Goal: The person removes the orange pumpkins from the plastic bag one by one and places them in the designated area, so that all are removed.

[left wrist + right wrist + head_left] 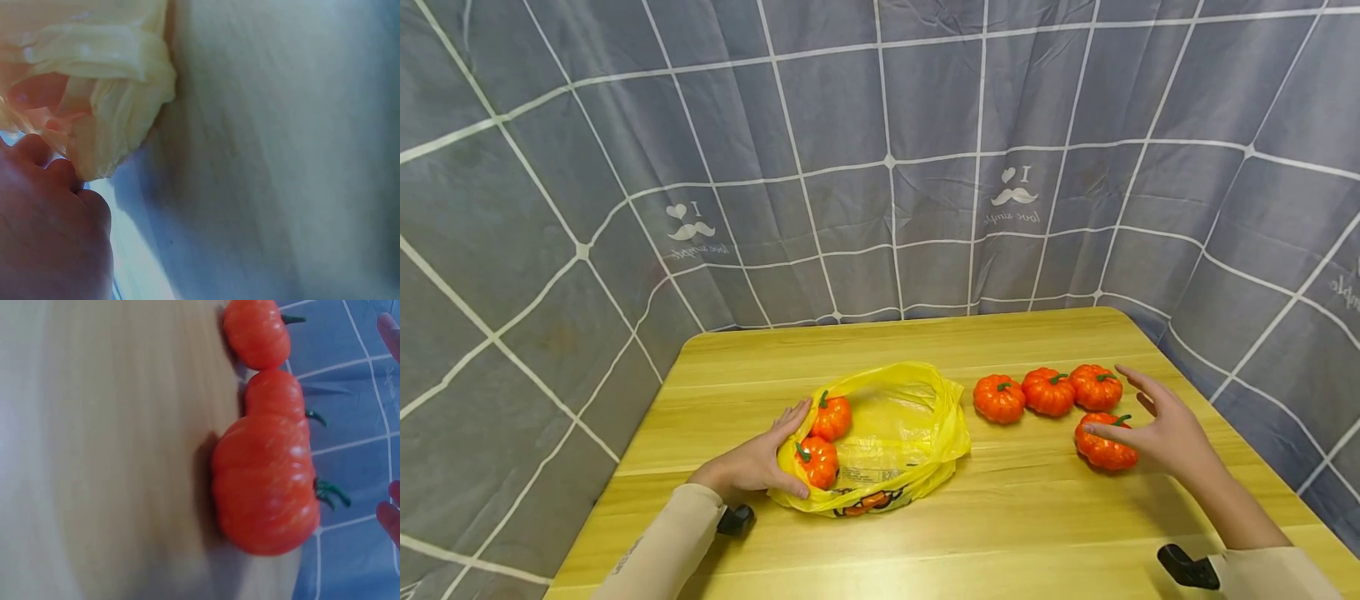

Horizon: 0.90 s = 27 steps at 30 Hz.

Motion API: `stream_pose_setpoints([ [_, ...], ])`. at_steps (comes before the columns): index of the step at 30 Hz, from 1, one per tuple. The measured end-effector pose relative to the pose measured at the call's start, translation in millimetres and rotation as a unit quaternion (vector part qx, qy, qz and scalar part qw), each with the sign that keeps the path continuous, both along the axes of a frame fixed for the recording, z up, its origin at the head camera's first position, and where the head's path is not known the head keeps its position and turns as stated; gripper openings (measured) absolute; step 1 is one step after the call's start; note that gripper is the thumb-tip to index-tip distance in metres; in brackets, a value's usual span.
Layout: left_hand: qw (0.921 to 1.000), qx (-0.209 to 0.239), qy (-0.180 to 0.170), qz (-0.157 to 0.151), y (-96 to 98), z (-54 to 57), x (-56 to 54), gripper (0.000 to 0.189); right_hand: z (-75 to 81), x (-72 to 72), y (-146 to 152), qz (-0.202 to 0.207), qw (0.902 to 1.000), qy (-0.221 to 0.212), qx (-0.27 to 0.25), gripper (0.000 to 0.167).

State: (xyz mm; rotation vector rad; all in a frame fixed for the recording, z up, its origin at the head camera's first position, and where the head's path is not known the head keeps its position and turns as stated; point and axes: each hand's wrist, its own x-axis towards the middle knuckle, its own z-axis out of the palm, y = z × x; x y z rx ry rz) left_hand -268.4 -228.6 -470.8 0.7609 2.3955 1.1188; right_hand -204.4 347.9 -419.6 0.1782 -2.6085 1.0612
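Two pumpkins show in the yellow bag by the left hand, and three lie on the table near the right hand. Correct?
No: the head view shows four pumpkins, not three, on the table near the right hand. Two pumpkins do show in the yellow bag by the left hand.

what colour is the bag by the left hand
Yellow; the bag shows best in the head view.

The left grip has its thumb and fingers apart. The right grip curves loosely, likewise spread.
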Motion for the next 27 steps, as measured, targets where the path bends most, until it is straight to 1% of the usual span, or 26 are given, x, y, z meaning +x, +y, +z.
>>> stream_pose_setpoints([
  [3,1.0,-0.002,-0.005,0.001,0.1,-0.6,0.0,0.131,5.6,-4.6,-5,0.011,0.9999,0.001,-0.008,0.099],
  [6,1.0,-0.001,-0.003,0.003,0.2,0.1,-0.3,0.131,9.8,-8.4,-14,0.02,0.9995,-0.015,-0.022,0.098],
  [8,1.0,0.0,-0.001,0.004,0.0,0.8,-0.2,0.131,9.6,-10.9,-23,0.026,0.9988,-0.028,-0.031,0.097],
  [11,1.0,-0.002,-0.004,0.007,0.4,1.6,0.4,0.131,4.2,-14.4,-39,0.048,0.9963,-0.049,-0.052,0.097],
  [13,0.9999,-0.003,-0.007,0.007,0.9,1.2,0.2,0.131,-1.7,-17.3,-50,0.061,0.995,-0.059,-0.053,0.097],
  [15,0.9999,-0.005,-0.008,0.006,1.6,0.9,-0.1,0.13,-7.1,-20.4,-60,0.076,0.9937,-0.062,-0.053,0.098],
  [18,1.0,0.0,-0.006,0.004,2.8,0.7,-0.2,0.13,-13.2,-25.2,-74,0.093,0.9934,-0.05,-0.045,0.098],
  [21,1.0,0.005,-0.002,0.005,3.1,0.6,-0.1,0.13,-17.6,-29.9,-85,0.123,0.9894,-0.043,-0.065,0.097],
  [23,1.0,0.007,-0.003,0.005,2.7,0.7,0.3,0.13,-21.1,-32.5,-92,0.138,0.986,-0.048,-0.08,0.097],
  [25,1.0,0.005,-0.005,0.006,2.0,0.5,0.7,0.131,-24.6,-34.4,-98,0.151,0.9831,-0.054,-0.089,0.097],
  [27,0.9999,0.002,-0.009,0.007,1.5,0.8,1.3,0.131,-27.6,-35.5,-105,0.153,0.9824,-0.06,-0.088,0.097],
])
